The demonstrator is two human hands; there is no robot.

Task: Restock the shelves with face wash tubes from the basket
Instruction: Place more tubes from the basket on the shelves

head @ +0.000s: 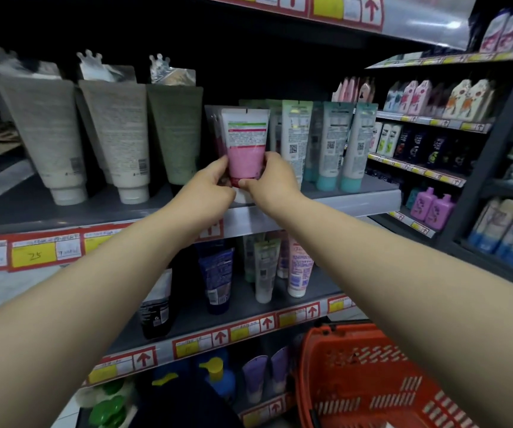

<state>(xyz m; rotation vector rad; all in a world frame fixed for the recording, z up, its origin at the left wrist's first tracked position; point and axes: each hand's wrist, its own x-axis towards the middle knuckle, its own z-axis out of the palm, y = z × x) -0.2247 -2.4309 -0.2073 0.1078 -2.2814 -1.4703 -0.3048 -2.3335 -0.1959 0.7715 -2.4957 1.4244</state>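
A pink and white face wash tube (245,143) stands cap-down at the front of the middle shelf (351,202). My left hand (209,188) pinches its lower left side and my right hand (272,180) pinches its lower right side near the cap. Another dark pink tube (213,128) stands just behind it. The orange basket (369,378) sits at the lower right; little of its inside shows.
Large white and green tubes (116,137) stand left of my hands, teal-capped tubes (332,143) to the right. Blue, green and pink tubes (264,267) fill the shelf below. A side rack (428,131) with bottles stands at the right.
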